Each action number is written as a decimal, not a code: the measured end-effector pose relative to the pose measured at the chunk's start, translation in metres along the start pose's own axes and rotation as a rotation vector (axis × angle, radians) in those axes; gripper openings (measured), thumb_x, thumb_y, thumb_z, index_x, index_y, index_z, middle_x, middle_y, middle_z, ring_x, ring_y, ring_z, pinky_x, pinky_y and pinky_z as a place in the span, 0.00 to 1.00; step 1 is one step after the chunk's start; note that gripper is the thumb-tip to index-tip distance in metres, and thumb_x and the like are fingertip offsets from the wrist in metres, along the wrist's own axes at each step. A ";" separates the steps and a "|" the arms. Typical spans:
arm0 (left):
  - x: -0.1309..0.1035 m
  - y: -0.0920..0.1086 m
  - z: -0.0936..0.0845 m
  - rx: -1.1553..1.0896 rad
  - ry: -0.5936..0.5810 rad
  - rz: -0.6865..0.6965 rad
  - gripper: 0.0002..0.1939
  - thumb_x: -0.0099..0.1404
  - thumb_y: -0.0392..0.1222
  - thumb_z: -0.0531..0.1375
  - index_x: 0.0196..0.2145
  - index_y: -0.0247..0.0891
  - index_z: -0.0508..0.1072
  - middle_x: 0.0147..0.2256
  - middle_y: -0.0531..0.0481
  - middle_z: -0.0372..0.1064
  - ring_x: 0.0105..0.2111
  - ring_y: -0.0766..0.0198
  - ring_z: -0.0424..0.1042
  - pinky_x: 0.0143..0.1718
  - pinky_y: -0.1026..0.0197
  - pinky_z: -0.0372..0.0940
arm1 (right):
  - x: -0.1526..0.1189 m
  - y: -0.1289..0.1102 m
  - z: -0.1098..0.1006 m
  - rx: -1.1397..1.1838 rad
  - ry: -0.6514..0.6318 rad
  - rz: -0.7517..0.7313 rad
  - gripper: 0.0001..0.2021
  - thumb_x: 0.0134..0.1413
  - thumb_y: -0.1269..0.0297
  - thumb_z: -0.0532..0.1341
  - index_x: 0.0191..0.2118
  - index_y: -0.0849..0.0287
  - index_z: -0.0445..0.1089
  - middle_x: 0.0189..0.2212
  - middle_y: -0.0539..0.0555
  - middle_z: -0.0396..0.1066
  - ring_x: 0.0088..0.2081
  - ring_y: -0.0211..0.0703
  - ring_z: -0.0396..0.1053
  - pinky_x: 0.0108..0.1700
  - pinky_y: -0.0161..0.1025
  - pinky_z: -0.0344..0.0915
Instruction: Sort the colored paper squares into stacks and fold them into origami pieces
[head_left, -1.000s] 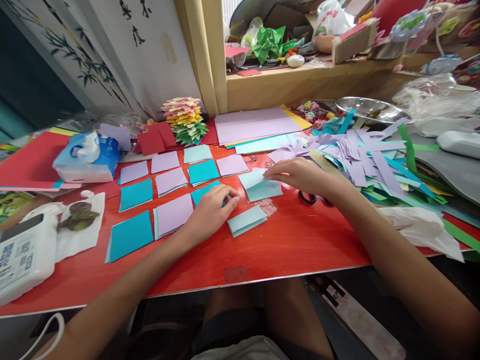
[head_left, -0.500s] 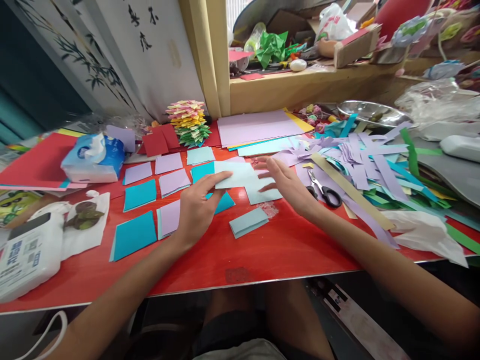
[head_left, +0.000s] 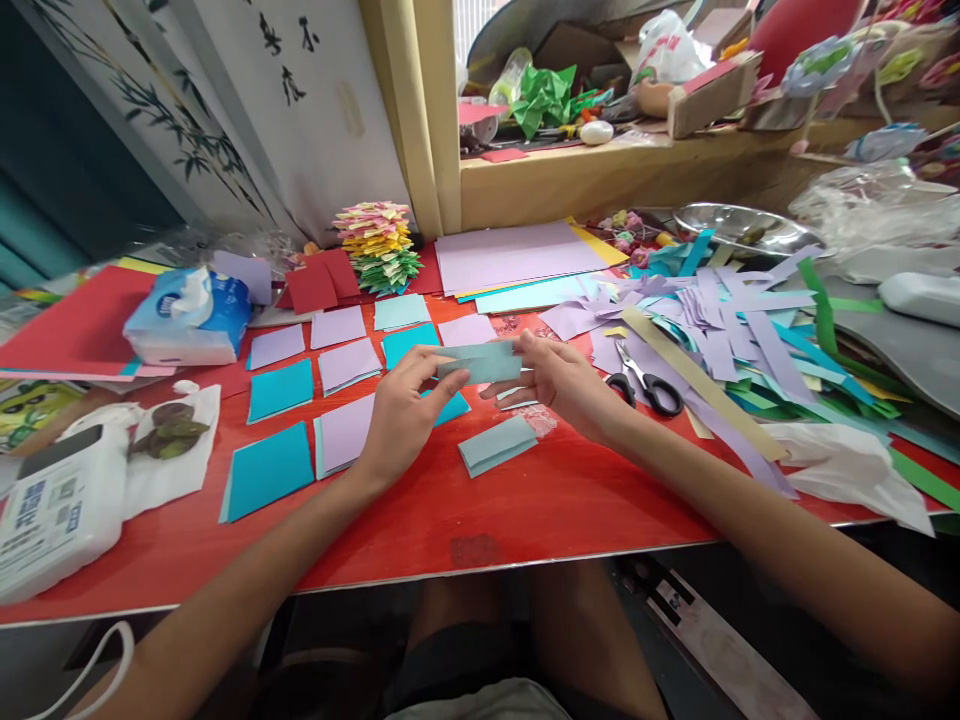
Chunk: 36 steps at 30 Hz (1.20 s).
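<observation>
A pale blue sheet of paper (head_left: 484,365), bent over on itself, spans the space between my hands above the table. My left hand (head_left: 405,415) pinches its left end between thumb and fingers. At its right end, my right hand (head_left: 566,385) grips the paper with the thumb on top and fingers behind. Below them lies a folded pale blue paper (head_left: 498,446). Part of another pale blue piece (head_left: 517,398) shows under my right hand. A teal paper square (head_left: 450,410) is partly covered by my left hand.
Rows of teal squares (head_left: 280,390) and lilac squares (head_left: 348,364) lie to the left. Black-handled scissors (head_left: 643,378) and heaped paper strips (head_left: 720,320) are at right. A tissue pack (head_left: 187,318), a folded-paper stack (head_left: 375,250) and large lilac sheets (head_left: 517,258) stand or lie farther back.
My right hand has come left and closed on the paper's right end. The pale blue sheet, flat before in my left hand, is now bent over into a narrow strip.
</observation>
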<state>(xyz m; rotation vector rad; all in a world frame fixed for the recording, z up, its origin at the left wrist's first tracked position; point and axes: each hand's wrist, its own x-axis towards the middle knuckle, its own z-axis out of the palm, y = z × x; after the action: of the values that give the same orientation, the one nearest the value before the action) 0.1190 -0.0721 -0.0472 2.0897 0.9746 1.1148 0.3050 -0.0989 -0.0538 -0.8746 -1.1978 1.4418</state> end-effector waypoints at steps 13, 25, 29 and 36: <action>-0.003 0.001 0.005 -0.226 -0.001 -0.187 0.16 0.59 0.45 0.58 0.45 0.41 0.65 0.31 0.53 0.65 0.29 0.68 0.69 0.31 0.65 0.66 | -0.004 0.002 0.009 -0.154 0.028 -0.089 0.11 0.50 0.59 0.61 0.35 0.62 0.66 0.29 0.52 0.73 0.29 0.37 0.73 0.31 0.35 0.70; -0.004 0.001 0.006 -0.187 -0.013 -0.172 0.13 0.60 0.45 0.57 0.43 0.40 0.67 0.32 0.52 0.67 0.29 0.68 0.69 0.32 0.65 0.66 | -0.004 0.005 0.010 -0.127 0.068 -0.084 0.13 0.47 0.55 0.62 0.29 0.61 0.65 0.21 0.47 0.67 0.25 0.37 0.72 0.29 0.34 0.70; -0.004 0.001 0.006 -0.182 -0.012 -0.167 0.13 0.60 0.45 0.57 0.43 0.39 0.67 0.32 0.52 0.67 0.29 0.68 0.69 0.32 0.65 0.66 | -0.004 0.004 0.012 -0.125 0.080 -0.074 0.13 0.46 0.55 0.63 0.29 0.60 0.64 0.21 0.47 0.67 0.25 0.37 0.72 0.29 0.35 0.70; -0.004 0.002 0.006 -0.171 -0.011 -0.170 0.13 0.60 0.45 0.57 0.42 0.39 0.67 0.32 0.51 0.67 0.29 0.67 0.68 0.30 0.65 0.65 | -0.005 0.004 0.013 -0.145 0.095 -0.060 0.14 0.46 0.53 0.62 0.30 0.61 0.65 0.23 0.49 0.70 0.26 0.37 0.72 0.29 0.35 0.70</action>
<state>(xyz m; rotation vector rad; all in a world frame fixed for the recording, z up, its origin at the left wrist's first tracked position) 0.1232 -0.0775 -0.0504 1.8386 0.9953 1.0600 0.2925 -0.1065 -0.0546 -0.9874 -1.2577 1.2632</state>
